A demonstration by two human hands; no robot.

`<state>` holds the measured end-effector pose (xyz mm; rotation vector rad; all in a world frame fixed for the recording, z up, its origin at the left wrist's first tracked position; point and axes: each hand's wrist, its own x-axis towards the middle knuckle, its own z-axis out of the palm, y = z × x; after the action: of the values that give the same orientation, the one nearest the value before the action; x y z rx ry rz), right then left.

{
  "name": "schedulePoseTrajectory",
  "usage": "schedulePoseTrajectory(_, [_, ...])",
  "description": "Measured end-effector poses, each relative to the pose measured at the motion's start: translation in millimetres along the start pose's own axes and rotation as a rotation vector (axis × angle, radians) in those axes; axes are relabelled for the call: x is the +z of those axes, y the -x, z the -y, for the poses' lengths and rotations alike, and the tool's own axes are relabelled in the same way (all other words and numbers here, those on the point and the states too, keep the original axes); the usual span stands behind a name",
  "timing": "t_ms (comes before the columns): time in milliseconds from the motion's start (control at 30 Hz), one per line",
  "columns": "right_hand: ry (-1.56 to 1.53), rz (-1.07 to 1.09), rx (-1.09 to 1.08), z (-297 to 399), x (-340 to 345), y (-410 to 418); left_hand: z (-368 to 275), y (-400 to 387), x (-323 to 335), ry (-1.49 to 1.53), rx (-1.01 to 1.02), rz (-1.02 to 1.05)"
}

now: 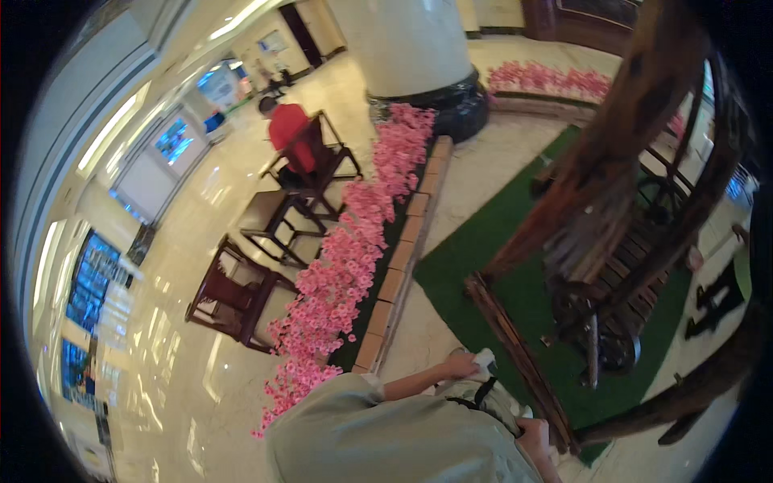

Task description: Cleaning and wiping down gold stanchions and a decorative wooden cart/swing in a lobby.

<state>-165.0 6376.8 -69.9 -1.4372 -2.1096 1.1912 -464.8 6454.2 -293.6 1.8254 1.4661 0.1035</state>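
Observation:
My left hand (461,366) reaches out past my light grey-green garment (386,431), its fingers closed around a crumpled white cloth or tissue (485,360). Lower down, my right hand (535,438) is curled beside the near end of a long rough wooden beam (519,362). A small white piece (527,412) shows by its fingers; whether the hand grips it or touches the beam cannot be made out. Beyond the beam stands a dark rustic wooden structure (610,139) with thick curved timbers, a slatted section (625,268) and a wheel (661,196), on green artificial turf (459,268).
A brick-edged border (401,253) of pink artificial flowers (338,271) runs along my left. Past it are dark wooden chairs (232,296), a small side table (272,214) and a seated person in red (293,130). A thick round pillar (410,48) rises ahead.

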Motion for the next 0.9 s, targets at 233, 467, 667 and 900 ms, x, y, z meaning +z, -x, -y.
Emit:
schedulePoseTrajectory(233, [0.036, 0.119, 0.122, 19.8, -23.0, 4.2, -56.6, 38.7, -97.7, 0.243, -0.217, -0.207])
schedulePoseTrajectory(467, [-0.002, 0.096, 0.132, 40.4, -11.4, -23.5, -33.9, 22.1, -162.7, 0.260, -0.224, -0.296])
schedulePoseTrajectory(667, [-0.045, 0.214, 0.203, 74.6, -41.2, -53.3, -11.5, -12.6, -230.1, 0.207, -0.127, -0.297])
schedulePoseTrajectory(900, [-0.298, 0.031, -0.145, 102.0, 0.2, -106.6, -50.0, -67.5, -256.4, 0.117, 0.204, 0.009])
